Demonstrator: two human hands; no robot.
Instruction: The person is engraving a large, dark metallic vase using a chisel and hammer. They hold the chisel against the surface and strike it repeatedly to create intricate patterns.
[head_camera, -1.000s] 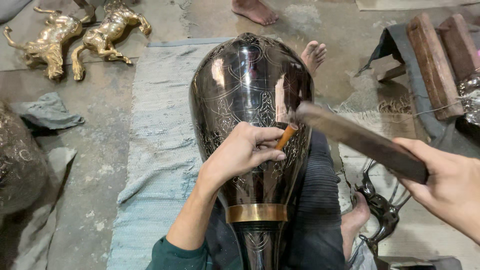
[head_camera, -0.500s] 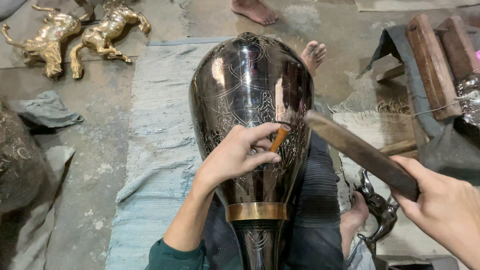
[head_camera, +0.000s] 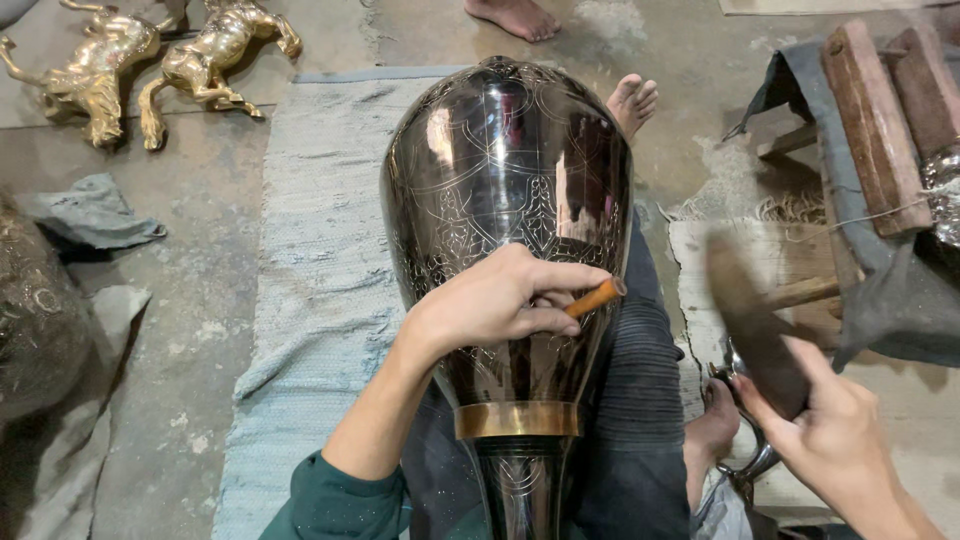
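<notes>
Mallet (head_camera: 755, 325) (right hand (head_camera: 835, 445) gripping) has swung back from chisel (head_camera: 594, 298), left hand (head_camera: 495, 300) holding.

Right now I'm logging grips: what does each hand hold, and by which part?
The left hand pinches a small chisel by its shank, tip toward the vase. The right hand grips a dark mallet by its lower end.

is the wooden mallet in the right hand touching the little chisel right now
Apart. The head view shows the mallet in the right hand drawn back, with open floor between it and the chisel.
</notes>
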